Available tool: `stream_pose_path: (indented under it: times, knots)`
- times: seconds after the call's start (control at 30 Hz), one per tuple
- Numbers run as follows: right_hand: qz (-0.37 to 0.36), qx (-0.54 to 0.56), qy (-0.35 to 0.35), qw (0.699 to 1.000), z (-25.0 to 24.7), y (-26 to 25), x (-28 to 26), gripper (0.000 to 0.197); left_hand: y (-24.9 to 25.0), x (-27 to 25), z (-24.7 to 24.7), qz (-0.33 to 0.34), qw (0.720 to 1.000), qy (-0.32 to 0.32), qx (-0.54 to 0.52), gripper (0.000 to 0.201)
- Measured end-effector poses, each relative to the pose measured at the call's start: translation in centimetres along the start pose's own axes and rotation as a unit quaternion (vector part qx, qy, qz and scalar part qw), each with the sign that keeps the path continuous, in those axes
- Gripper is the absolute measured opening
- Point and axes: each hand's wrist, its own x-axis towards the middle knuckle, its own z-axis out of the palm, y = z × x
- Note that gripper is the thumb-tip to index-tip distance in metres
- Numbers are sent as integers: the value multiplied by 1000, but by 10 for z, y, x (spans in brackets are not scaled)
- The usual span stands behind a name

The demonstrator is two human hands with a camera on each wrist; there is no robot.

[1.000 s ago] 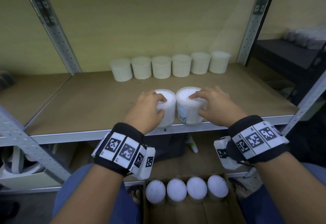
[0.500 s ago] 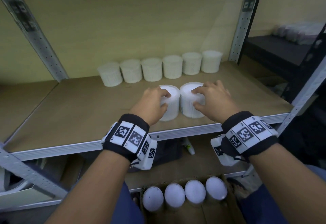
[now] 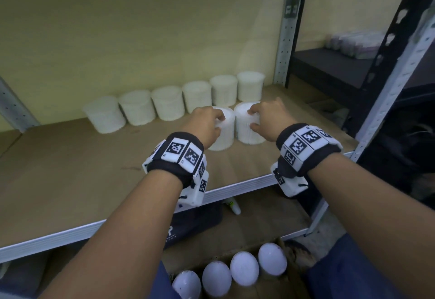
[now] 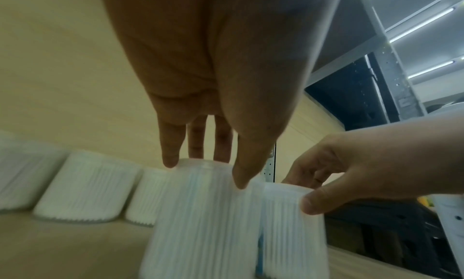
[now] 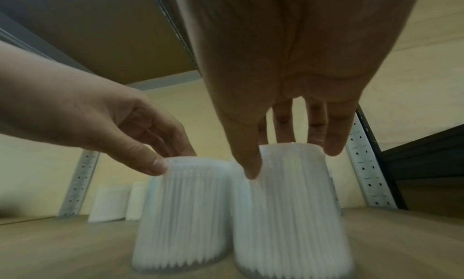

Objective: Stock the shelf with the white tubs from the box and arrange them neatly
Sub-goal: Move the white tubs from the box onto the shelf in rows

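Two ribbed white tubs stand side by side on the wooden shelf board [image 3: 70, 169], just in front of the right end of the back row. My left hand [image 3: 217, 125] grips the left tub [image 3: 226, 131] by its top rim, thumb in front and fingers behind. My right hand [image 3: 253, 118] grips the right tub [image 3: 244, 129] the same way. The left wrist view shows my left hand [image 4: 203, 170] over its tub [image 4: 200, 223]. The right wrist view shows my right hand [image 5: 288, 160] over its tub [image 5: 291, 213]. The two tubs' sides touch or nearly touch.
Several white tubs [image 3: 169, 103] line the back wall in a row. A cardboard box [image 3: 292, 282] below holds several more tubs [image 3: 243, 269]. A metal upright [image 3: 286, 39] bounds the shelf on the right, with a dark rack [image 3: 341, 68] beyond. Bare board lies to the left.
Both hands have slid the two tubs back from the shelf's front edge towards the row at the wall. The grips are unchanged.
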Motion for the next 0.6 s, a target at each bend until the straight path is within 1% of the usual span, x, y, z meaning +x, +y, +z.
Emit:
stream_pose_path:
  times: [0.07, 0.27, 0.4, 0.6]
  knots:
    - [1, -13, -3, 1000, -2, 4, 9, 38, 3, 13, 3, 2, 1000, -2, -1, 35]
    - [26, -25, -17, 999, -6, 17, 38, 37, 8, 52, 12, -5, 1000, 6, -9, 37]
    - [41, -13, -12, 999, -4, 25, 55, 39, 10, 72, 18, -9, 1000, 2, -16, 38]
    - [52, -16, -8, 999, -5, 34, 71, 35, 12, 95, 26, -4, 1000, 7, -13, 38]
